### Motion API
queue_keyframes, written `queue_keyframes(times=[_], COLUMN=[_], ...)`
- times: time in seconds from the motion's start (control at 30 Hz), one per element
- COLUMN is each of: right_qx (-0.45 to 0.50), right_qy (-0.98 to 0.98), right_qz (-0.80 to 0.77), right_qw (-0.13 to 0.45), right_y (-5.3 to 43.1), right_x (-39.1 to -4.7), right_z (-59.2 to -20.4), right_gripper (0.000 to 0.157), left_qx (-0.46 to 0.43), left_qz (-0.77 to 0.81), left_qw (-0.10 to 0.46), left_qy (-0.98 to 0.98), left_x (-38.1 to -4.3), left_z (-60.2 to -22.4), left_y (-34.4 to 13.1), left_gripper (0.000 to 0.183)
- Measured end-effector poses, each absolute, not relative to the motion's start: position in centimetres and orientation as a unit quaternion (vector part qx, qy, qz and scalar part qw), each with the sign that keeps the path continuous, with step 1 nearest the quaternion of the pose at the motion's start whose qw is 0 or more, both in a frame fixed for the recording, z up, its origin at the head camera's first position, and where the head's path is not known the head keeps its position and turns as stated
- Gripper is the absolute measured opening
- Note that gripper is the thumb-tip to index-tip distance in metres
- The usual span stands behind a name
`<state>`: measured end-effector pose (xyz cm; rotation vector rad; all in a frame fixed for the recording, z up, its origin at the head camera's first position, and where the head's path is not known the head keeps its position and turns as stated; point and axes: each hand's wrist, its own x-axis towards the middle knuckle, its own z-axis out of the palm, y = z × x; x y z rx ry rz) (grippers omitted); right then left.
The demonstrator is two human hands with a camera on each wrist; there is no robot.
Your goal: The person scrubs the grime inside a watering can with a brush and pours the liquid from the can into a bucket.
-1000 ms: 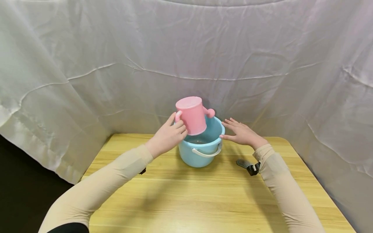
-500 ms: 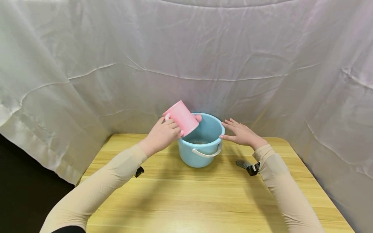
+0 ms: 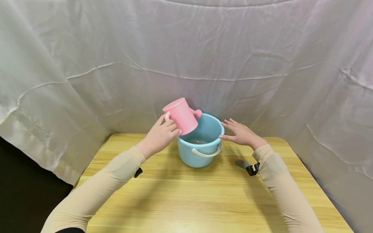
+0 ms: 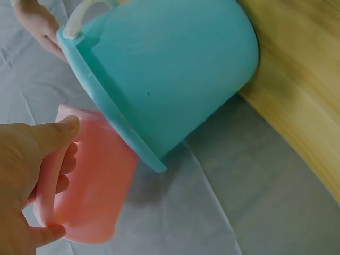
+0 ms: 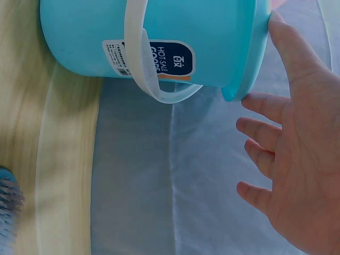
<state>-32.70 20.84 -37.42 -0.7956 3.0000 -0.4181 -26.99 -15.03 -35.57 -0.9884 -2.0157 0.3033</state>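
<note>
A pink watering can (image 3: 182, 118) hangs tilted over the left side of a light blue bucket (image 3: 196, 157). My left hand (image 3: 158, 136) grips the can by its handle; in the left wrist view the thumb (image 4: 56, 133) lies along the handle's upper part. The spout, with its round head (image 3: 198, 113), points right above the bucket's far rim. My right hand (image 3: 240, 132) is spread at the bucket's right side. In the right wrist view, its thumb and index fingertips touch the rim (image 5: 257, 53). Whether anything flows from the can cannot be seen.
The bucket stands on a wooden table (image 3: 186, 200) near its back edge, its white handle (image 3: 205, 154) hanging at the front. Right of it lies a brush (image 3: 241, 163), its bristles (image 5: 10, 207) showing in the right wrist view. Grey cloth (image 3: 186, 48) hangs behind.
My left hand has drawn the watering can left from over the bucket's middle and tilted it differently. Lately its spout has risen slightly. The right hand and bucket have stayed put.
</note>
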Motion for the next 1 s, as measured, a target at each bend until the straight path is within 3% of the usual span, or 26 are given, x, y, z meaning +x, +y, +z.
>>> queue_keyframes(times=[0.3,0.63,1.0], right_qx=[-0.256,-0.257,-0.256], right_qy=[0.957,0.957,0.958], right_qz=[-0.134,-0.132,-0.132], right_qw=[0.001,-0.003,-0.004], right_y=[20.91,21.16,21.33], right_x=[-32.60,-32.65,-32.61], right_z=[-37.35,-37.47,-37.45], right_gripper=[0.079,0.079,0.079], left_qx=[-0.403,-0.400,-0.393], left_qz=[0.225,0.277,0.197], left_qw=[0.450,0.436,0.438], left_qy=[-0.764,-0.757,-0.784], left_x=[-26.77,-26.41,-26.45], left_z=[-35.62,-35.70,-35.89], left_y=[-15.10,-15.31,-15.37], left_gripper=[0.009,0.010,0.011])
